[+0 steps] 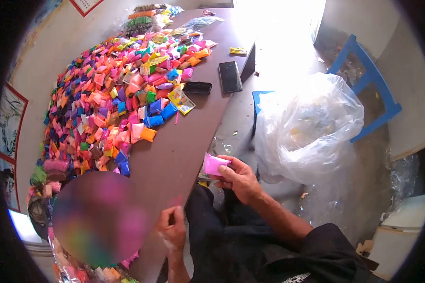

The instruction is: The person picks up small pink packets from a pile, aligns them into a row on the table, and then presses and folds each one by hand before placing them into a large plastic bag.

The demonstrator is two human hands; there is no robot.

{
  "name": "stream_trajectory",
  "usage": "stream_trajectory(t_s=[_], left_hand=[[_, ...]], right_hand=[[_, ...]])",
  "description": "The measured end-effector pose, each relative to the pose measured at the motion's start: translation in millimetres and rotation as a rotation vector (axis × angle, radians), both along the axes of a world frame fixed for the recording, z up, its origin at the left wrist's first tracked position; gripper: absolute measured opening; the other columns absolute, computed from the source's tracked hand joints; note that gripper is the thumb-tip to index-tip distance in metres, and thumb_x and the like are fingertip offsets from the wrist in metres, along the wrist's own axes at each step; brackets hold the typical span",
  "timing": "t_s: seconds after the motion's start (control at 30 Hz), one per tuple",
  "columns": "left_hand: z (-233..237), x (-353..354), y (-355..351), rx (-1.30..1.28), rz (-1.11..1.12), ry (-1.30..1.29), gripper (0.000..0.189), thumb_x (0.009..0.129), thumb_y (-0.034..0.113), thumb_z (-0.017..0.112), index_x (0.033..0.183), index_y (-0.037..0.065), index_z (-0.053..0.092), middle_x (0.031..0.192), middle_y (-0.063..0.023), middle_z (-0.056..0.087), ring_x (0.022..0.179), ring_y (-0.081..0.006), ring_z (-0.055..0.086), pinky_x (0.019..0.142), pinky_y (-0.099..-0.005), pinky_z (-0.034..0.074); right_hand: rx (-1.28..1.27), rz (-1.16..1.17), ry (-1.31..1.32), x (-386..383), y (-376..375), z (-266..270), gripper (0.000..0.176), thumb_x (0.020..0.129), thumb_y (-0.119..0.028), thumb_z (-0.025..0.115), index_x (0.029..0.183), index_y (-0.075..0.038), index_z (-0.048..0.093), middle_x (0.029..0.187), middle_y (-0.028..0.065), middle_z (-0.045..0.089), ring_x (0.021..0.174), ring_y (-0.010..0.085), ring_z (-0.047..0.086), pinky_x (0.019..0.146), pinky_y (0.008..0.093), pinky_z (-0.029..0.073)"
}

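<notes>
My right hand (241, 179) is closed on a pink packet (214, 164), held beyond the table's front edge, with the thumb on its face. My left hand (173, 227) is closed near the table edge, pinching a thin pink-red strip (178, 200) that sticks up from its fingertips. The two hands are apart. A large heap of small coloured packets (104, 104) covers the far and left side of the brown table (170, 151).
A black phone-like slab (230, 77), a black case (198, 88) and a yellow item (238, 50) lie on the table. Right of it, a big clear plastic bag (311, 132) stands by a blue chair (363, 82). A blurred disc hides the lower left.
</notes>
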State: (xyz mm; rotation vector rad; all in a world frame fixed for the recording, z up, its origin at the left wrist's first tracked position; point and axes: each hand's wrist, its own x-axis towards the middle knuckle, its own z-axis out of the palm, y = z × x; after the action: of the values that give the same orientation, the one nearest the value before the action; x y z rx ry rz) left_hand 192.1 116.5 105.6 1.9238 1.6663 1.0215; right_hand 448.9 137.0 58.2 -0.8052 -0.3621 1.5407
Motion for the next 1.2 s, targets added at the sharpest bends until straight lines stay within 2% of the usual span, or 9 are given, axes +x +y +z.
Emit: stream_trajectory(t_s=[0.17, 0.23, 0.3, 0.4, 0.53, 0.63, 0.73, 1.07, 1.2], left_hand=[[10.3, 109.4, 42.7, 0.048, -0.263, -0.048, 0.013, 0.101, 0.014, 0.076, 0.094, 0.004, 0.074, 0.074, -0.0139, 0.071, 0.064, -0.0241, 0.070, 0.059, -0.0388, 0.052], [-2.1, 125.2, 57.9, 0.002, -0.267, 0.028, 0.013, 0.101, 0.014, 0.075, 0.092, 0.004, 0.073, 0.073, -0.0157, 0.071, 0.063, -0.0271, 0.071, 0.059, -0.0401, 0.052], [-7.6, 130.7, 84.8, -0.033, -0.260, 0.130, 0.014, 0.100, 0.013, 0.075, 0.090, 0.004, 0.071, 0.072, -0.0173, 0.069, 0.063, -0.0297, 0.072, 0.058, -0.0411, 0.052], [7.6, 155.6, 69.5, -0.003, -0.407, 0.065, 0.016, 0.100, 0.015, 0.075, 0.089, 0.005, 0.071, 0.071, -0.0183, 0.069, 0.063, -0.0308, 0.072, 0.058, -0.0416, 0.053], [-2.7, 187.9, 58.8, -0.039, -0.517, 0.056, 0.019, 0.102, 0.014, 0.072, 0.089, 0.001, 0.069, 0.071, -0.0167, 0.069, 0.065, -0.0221, 0.072, 0.059, -0.0392, 0.053], [-28.6, 166.9, 101.0, 0.049, -0.336, 0.242, 0.022, 0.102, 0.018, 0.073, 0.088, 0.001, 0.068, 0.072, -0.0199, 0.069, 0.064, -0.0309, 0.073, 0.060, -0.0423, 0.053], [-15.3, 149.3, 105.4, 0.045, -0.295, 0.239, 0.019, 0.099, 0.017, 0.075, 0.087, 0.003, 0.070, 0.074, -0.0202, 0.071, 0.070, -0.0431, 0.072, 0.064, -0.0508, 0.055], [-78.0, 60.0, 124.6, 0.151, -0.157, 0.397, 0.021, 0.101, 0.019, 0.073, 0.089, 0.003, 0.068, 0.076, -0.0190, 0.071, 0.071, -0.0405, 0.072, 0.061, -0.0488, 0.053], [-72.2, 68.6, 118.3, 0.184, -0.082, 0.418, 0.032, 0.108, 0.037, 0.067, 0.095, 0.009, 0.075, 0.079, -0.0164, 0.074, 0.070, -0.0387, 0.072, 0.063, -0.0487, 0.057]], right_hand=[[0.103, -0.122, -0.057, 4.3, -16.7, 8.4, 0.041, 0.111, -0.015, 0.067, 0.147, 0.001, 0.058, 0.129, 0.0079, 0.070, 0.113, 0.0160, 0.071, 0.096, 0.0354, 0.063], [0.089, -0.211, -0.227, 16.3, -25.8, 11.0, 0.037, 0.110, -0.009, 0.065, 0.145, 0.002, 0.059, 0.129, 0.0074, 0.070, 0.115, 0.0147, 0.069, 0.098, 0.0340, 0.062], [0.055, -0.339, -0.194, 32.5, -31.9, 4.8, 0.036, 0.110, -0.008, 0.066, 0.144, 0.002, 0.060, 0.126, 0.0067, 0.071, 0.112, 0.0137, 0.070, 0.098, 0.0324, 0.061], [-0.027, -0.383, -0.311, 54.4, -41.5, -10.3, 0.034, 0.109, -0.008, 0.067, 0.140, 0.003, 0.064, 0.120, 0.0056, 0.074, 0.105, 0.0125, 0.071, 0.092, 0.0289, 0.060], [0.023, -0.436, -0.291, 51.7, -52.2, -6.2, 0.037, 0.106, -0.009, 0.071, 0.142, 0.001, 0.065, 0.120, 0.0063, 0.074, 0.106, 0.0136, 0.071, 0.094, 0.0300, 0.060], [-0.010, -0.486, -0.298, 71.5, -62.4, -11.0, 0.035, 0.105, -0.006, 0.071, 0.139, 0.002, 0.067, 0.122, 0.0072, 0.074, 0.107, 0.0137, 0.072, 0.094, 0.0299, 0.061], [-0.032, -0.498, -0.278, 86.2, -67.1, -17.2, 0.036, 0.105, -0.006, 0.071, 0.139, 0.002, 0.067, 0.120, 0.0080, 0.075, 0.104, 0.0138, 0.071, 0.090, 0.0296, 0.061], [-0.039, -0.418, -0.213, 103.1, -71.0, -31.4, 0.035, 0.111, -0.025, 0.067, 0.138, -0.002, 0.071, 0.112, 0.0031, 0.076, 0.096, 0.0101, 0.067, 0.086, 0.0269, 0.057], [-0.004, -0.440, -0.210, 92.1, -71.4, -51.6, 0.038, 0.114, -0.029, 0.064, 0.139, -0.002, 0.073, 0.117, 0.0029, 0.076, 0.097, 0.0097, 0.068, 0.085, 0.0253, 0.058]])
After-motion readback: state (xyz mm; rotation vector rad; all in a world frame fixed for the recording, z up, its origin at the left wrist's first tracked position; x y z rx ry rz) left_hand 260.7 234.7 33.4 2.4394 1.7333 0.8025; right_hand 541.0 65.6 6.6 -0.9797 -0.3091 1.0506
